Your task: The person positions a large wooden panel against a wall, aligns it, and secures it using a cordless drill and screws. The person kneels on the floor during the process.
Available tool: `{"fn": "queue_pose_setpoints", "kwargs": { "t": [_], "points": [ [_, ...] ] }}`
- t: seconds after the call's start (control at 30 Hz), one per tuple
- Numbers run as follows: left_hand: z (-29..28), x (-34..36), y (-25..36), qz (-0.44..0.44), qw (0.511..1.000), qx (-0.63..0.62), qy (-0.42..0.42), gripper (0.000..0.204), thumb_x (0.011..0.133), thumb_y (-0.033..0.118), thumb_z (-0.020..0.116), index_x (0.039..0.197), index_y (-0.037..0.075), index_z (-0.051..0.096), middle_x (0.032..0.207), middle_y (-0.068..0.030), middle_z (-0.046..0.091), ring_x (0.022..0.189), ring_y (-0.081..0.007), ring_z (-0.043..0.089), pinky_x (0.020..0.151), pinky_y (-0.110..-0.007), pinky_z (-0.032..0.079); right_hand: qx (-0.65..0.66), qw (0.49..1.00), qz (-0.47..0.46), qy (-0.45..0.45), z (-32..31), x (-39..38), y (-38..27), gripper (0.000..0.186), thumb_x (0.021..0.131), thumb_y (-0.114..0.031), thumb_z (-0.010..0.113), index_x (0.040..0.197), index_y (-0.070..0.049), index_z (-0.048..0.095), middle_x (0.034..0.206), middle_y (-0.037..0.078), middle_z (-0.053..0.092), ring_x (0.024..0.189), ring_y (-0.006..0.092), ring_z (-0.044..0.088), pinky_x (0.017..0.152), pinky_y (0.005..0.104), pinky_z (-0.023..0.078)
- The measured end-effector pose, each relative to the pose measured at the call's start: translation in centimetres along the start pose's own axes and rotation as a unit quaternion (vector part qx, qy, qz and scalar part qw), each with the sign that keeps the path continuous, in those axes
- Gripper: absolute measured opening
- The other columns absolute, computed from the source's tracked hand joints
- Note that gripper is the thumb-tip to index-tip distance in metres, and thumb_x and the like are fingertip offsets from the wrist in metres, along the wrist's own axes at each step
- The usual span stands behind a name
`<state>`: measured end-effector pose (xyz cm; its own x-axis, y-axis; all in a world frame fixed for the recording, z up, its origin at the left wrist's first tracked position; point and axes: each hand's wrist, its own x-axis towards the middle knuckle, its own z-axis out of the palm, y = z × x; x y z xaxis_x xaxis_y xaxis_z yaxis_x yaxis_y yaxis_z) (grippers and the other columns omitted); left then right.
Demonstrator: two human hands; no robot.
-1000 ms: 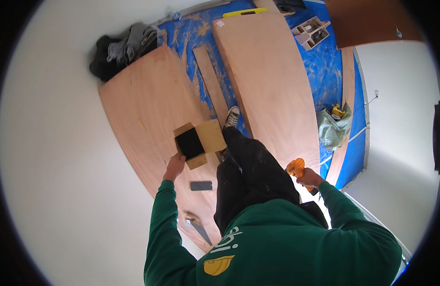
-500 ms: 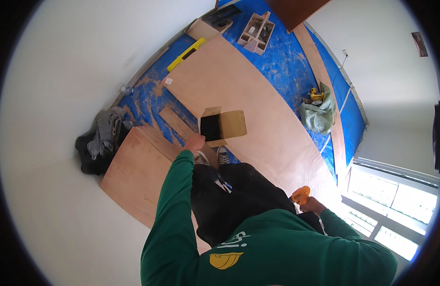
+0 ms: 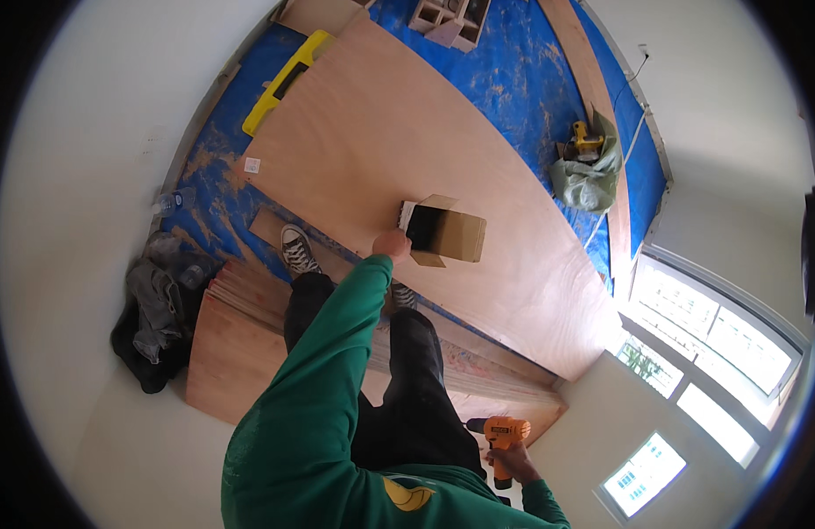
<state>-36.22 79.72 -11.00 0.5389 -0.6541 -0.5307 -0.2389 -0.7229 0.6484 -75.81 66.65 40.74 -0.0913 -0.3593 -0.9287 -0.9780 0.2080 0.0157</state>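
An open cardboard box (image 3: 461,234) with a dark inside is over the large plywood sheet (image 3: 407,132). My left hand (image 3: 392,246) is closed on its near left edge; the fingertips are partly hidden. I cannot tell whether the box rests on the sheet. At the lower right, beside my thigh, my right hand (image 3: 512,460) is wrapped round the grip of an orange cordless drill (image 3: 506,431). The drill's dark chuck points left.
A stack of plywood panels (image 3: 240,353) lies by my legs. Dark clothes (image 3: 156,317) are heaped at left. A yellow-edged case (image 3: 288,84), a wooden tool carrier (image 3: 452,22) and a green plastic bag (image 3: 591,181) with a yellow tool (image 3: 586,141) lie on blue sheeting (image 3: 504,106).
My body has turned and my feet have stepped apart. My left hand stays on the box, which appears farther right in view. The drill in my right hand is lower and shows more fully.
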Motion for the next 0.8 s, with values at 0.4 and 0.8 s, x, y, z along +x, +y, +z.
{"fn": "queue_pose_setpoints", "kwargs": {
  "t": [0.4, 0.8],
  "points": [
    [-13.5, -20.4, -15.8, 0.049, 0.997, -0.025, -0.058, 0.032, 0.109, 0.021, 0.052, 0.129, 0.001, 0.066, 0.122, -0.0193, 0.065, 0.117, -0.0383, 0.064, 0.1, -0.051, 0.051, -0.042, 0.999, -0.033, -0.005, 10.6, -5.0, -3.6, 0.025, 0.09, -0.01, 0.071, 0.112, 0.002, 0.07, 0.087, 0.009, 0.072, 0.07, 0.019, 0.071, 0.065, 0.0354, 0.059],
    [-31.2, -60.3, -13.3, -0.402, 0.685, -0.579, 0.185, 0.028, 0.113, 0.034, 0.057, 0.125, 0.01, 0.066, 0.087, 0.0027, 0.058, 0.067, -0.0088, 0.05, 0.054, -0.027, 0.038, 0.008, 0.988, -0.146, -0.043, 9.3, 6.5, -6.0, 0.029, 0.083, -0.003, 0.074, 0.11, 0.003, 0.064, 0.078, 0.009, 0.067, 0.065, 0.022, 0.069, 0.06, 0.0371, 0.06]
  ]
}}
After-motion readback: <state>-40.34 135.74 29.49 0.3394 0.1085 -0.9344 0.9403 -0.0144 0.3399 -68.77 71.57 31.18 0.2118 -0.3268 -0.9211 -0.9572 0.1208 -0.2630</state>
